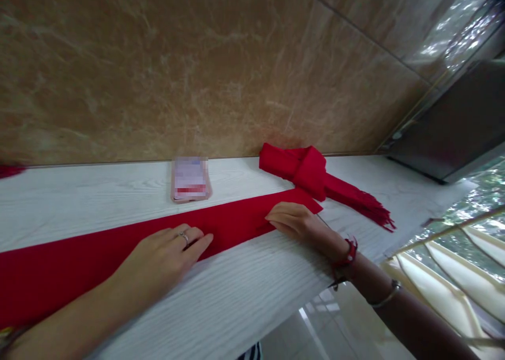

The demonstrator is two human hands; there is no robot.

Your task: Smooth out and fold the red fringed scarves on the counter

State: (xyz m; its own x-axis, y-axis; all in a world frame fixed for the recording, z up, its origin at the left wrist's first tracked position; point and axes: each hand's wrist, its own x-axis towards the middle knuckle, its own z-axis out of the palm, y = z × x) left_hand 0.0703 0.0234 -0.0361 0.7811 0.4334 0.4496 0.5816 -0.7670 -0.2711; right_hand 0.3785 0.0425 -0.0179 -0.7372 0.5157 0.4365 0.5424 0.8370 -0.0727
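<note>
A long strip of red cloth [232, 220] lies flat across the white wood-grain surface, running from the left edge of the view to a pointed end on the right. My left hand [169, 252], with a ring on one finger, rests palm down on the strip, fingers stretched out. At the strip's right part is my right hand [294, 220], its fingers drawn together in a pinch at the cloth; the fingertips partly hide what they grip. Just beyond that hand lies a folded, knotted red scarf [310, 171] with a fringed end, touching or overlapping the strip's far edge.
A phone [190, 178] in a pinkish case lies near the brown marbled wall [197, 76]. Part of another red thing [11, 171] shows at the far left. A dark grey box-like object [453, 118] stands at the right, beside railings [445, 276]. Tiled floor shows below.
</note>
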